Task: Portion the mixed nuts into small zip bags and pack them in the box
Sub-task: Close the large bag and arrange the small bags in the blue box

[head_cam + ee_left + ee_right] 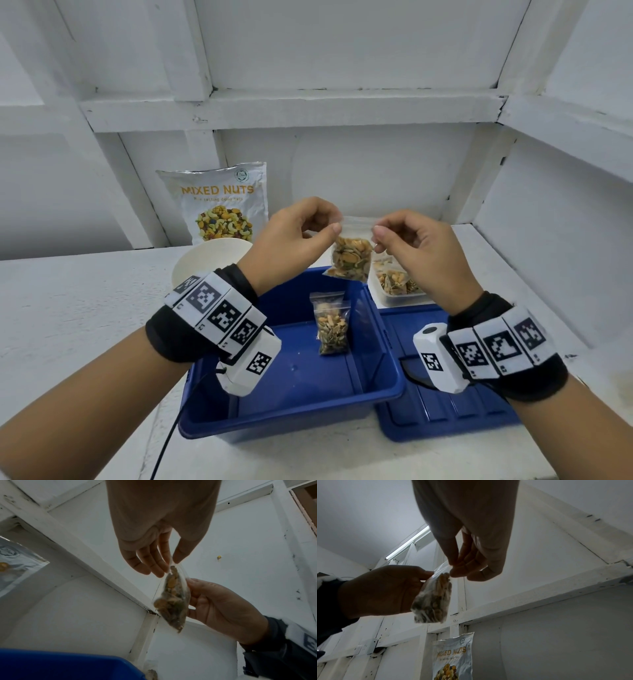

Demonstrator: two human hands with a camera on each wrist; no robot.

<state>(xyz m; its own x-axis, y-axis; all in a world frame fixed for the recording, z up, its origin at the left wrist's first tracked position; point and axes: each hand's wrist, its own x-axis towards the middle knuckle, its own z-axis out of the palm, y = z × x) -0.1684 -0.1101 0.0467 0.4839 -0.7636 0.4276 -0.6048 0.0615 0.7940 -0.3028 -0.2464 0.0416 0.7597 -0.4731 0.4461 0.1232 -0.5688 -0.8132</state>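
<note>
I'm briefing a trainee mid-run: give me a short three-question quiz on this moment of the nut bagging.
1. True or false: the left hand and right hand each pinch a top corner of the filled zip bag in the air.
2. How many filled bags already lie inside the blue box? A) none B) one C) three
3. Fill in: the blue lid lies flat on the table on the box's ____ side.

Key
1. True; both wrist views show thumb and fingers closed on the bag's top edge.
2. B; one packed bag rests on the box floor.
3. Right; it sits beside the box, under the right wrist.
</note>
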